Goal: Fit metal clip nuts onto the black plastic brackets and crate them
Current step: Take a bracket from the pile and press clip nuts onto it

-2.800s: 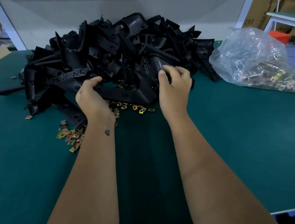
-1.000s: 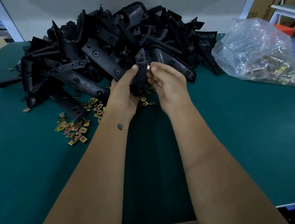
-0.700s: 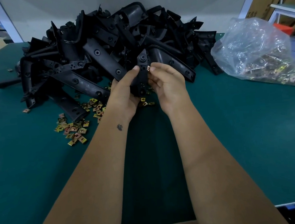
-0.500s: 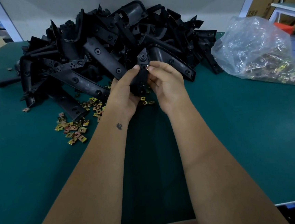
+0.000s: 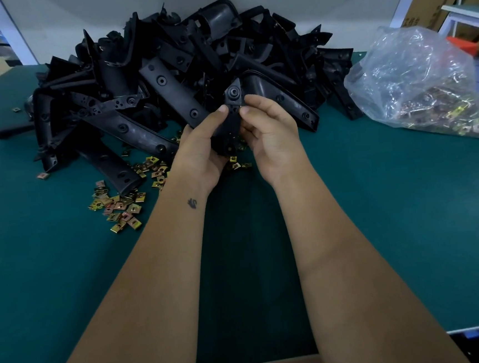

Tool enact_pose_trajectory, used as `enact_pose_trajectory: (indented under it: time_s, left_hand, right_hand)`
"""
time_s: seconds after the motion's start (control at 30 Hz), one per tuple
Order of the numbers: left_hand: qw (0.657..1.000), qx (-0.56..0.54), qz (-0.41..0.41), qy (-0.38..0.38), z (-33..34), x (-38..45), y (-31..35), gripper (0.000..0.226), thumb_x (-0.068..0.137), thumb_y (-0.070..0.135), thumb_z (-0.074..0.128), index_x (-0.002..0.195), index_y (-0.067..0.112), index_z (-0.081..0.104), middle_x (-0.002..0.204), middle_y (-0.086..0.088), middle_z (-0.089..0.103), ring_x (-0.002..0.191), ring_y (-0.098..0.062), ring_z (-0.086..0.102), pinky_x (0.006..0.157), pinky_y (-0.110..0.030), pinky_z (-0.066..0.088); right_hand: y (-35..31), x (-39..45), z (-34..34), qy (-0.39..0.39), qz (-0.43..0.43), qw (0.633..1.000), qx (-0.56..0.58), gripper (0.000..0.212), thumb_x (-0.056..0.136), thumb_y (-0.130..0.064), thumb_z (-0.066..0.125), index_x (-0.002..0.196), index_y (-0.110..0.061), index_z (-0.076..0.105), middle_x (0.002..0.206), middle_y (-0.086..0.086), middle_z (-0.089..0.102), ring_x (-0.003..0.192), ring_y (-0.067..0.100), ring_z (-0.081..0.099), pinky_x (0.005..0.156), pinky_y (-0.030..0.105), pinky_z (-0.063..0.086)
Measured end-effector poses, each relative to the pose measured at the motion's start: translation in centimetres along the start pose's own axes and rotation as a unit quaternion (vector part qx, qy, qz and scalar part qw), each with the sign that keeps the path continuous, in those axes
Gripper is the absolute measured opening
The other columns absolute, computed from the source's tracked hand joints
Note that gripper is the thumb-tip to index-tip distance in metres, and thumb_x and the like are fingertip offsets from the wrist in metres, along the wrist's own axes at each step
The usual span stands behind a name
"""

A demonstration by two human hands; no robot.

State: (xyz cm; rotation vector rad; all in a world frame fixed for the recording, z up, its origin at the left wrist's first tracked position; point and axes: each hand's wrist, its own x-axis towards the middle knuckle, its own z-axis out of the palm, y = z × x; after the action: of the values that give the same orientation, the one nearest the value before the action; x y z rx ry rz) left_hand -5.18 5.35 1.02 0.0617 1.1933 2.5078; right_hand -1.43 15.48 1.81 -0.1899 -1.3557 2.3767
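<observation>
Since a second ago both hands are staying raised before the bracket pile (image 5: 188, 70), left hand (image 5: 200, 150) gripping the black bracket (image 5: 231, 115) upright, right hand (image 5: 271, 132) pinching its edge, clip nut now hidden; seating wants square, firm thumb pressure.

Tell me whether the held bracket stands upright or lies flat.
Upright: the bracket stands on end between left hand and right hand, pointed tip up, off the table.
</observation>
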Motion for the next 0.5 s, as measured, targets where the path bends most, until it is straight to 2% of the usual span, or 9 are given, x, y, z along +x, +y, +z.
enact_pose_trajectory:
  time_s: [0.17,0.3,0.5]
  left_hand:
    - [1.0,0.007,0.006,0.001,-0.12,0.17,-0.02,0.052,0.092,0.011,0.067,0.14,0.0,0.049,0.133,-0.019,0.062,0.12,-0.031,0.062,0.096,-0.041,0.055]
    - [0.999,0.026,0.017,0.004,-0.07,0.07,0.01,0.049,0.092,0.008,0.067,0.138,0.001,0.051,0.13,-0.018,0.064,0.105,-0.026,0.068,0.091,-0.04,0.057]
    - [0.998,0.056,0.027,-0.012,-0.19,0.07,-0.13,0.049,0.092,0.008,0.067,0.137,0.003,0.05,0.126,-0.014,0.067,0.111,-0.025,0.068,0.097,-0.042,0.055]
  right_hand:
    - [0.14,-0.01,0.09,0.002,-0.014,0.998,-0.057,0.019,0.088,0.005,0.062,0.097,-0.011,0.066,0.081,0.001,0.068,0.078,0.011,0.065,0.079,0.025,0.053]
    - [0.17,0.05,0.02,0.006,-0.025,0.997,-0.076,0.019,0.088,0.005,0.062,0.096,-0.011,0.067,0.079,0.0,0.068,0.077,0.009,0.064,0.076,0.024,0.052]
    - [0.2,0.24,-0.34,0.005,-0.029,0.997,-0.067,0.02,0.087,0.007,0.062,0.096,-0.011,0.066,0.079,0.001,0.067,0.076,0.009,0.062,0.076,0.023,0.051]
